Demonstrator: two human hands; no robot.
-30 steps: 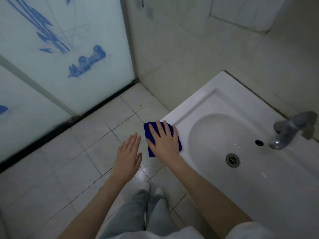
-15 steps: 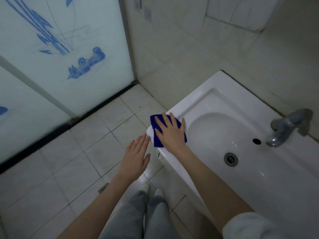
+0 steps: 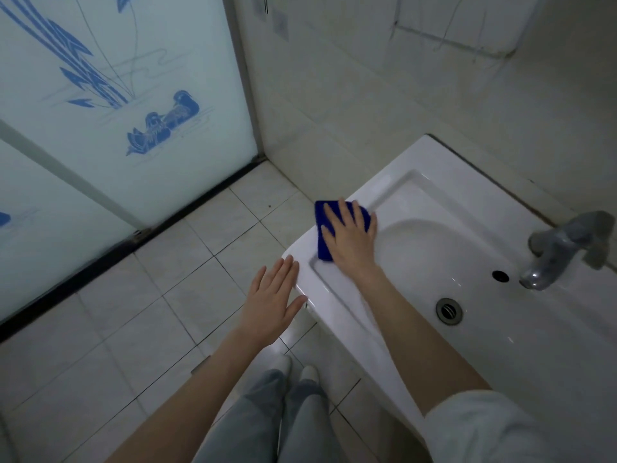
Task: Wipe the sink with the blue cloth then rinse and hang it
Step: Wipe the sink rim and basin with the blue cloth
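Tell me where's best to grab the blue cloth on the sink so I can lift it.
The blue cloth lies flat on the sink rim, pinned under the right hand. Probably pinch its outer edge, coming from the floor side: that edge reaches the rim's drop-off, so fingers can curl under it.

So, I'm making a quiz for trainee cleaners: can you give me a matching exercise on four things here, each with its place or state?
Things:
1. blue cloth
2. left hand
3. tap
4. drain

Places or states:
a. at the bottom of the sink
b. pressed flat under the right hand
c. open, holding nothing
d. on the sink's back edge

Pairs: 1-b, 2-c, 3-d, 4-a
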